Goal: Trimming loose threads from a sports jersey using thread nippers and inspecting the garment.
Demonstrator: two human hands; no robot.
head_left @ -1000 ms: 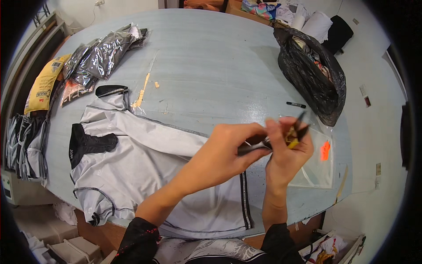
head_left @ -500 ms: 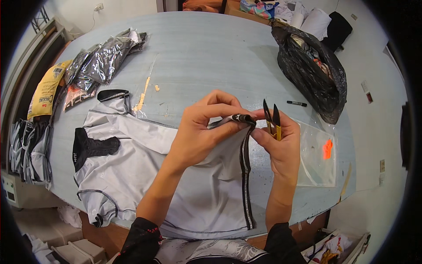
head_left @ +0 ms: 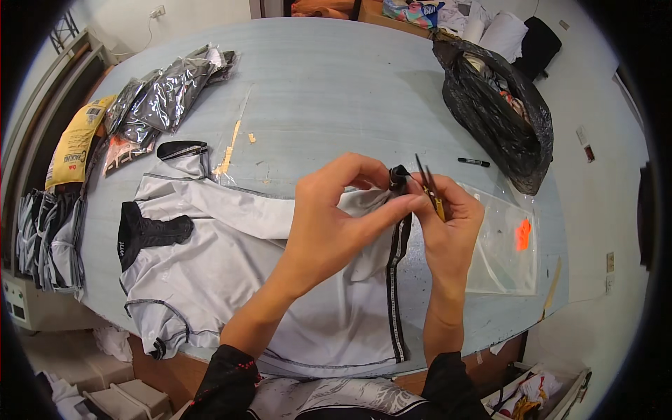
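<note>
Shirt hem [head_left: 393,280] seemingly pinched in left hand [head_left: 331,218], snips [head_left: 437,203] in right hand [head_left: 451,234]

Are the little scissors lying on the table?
No, the scissors are up in the right hand, above the table.

Person's left hand [head_left: 343,210] pinches at the shirt hem [head_left: 393,294], thumb extended, left forearm [head_left: 262,311] slanting up from hem's left; right hand [head_left: 451,217] just right of hem, fingers curled.

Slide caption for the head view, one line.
Left hand holding a pale shirt by its dark hem, right hand holding yellow-and-black snips close by, above a blue table.
</note>
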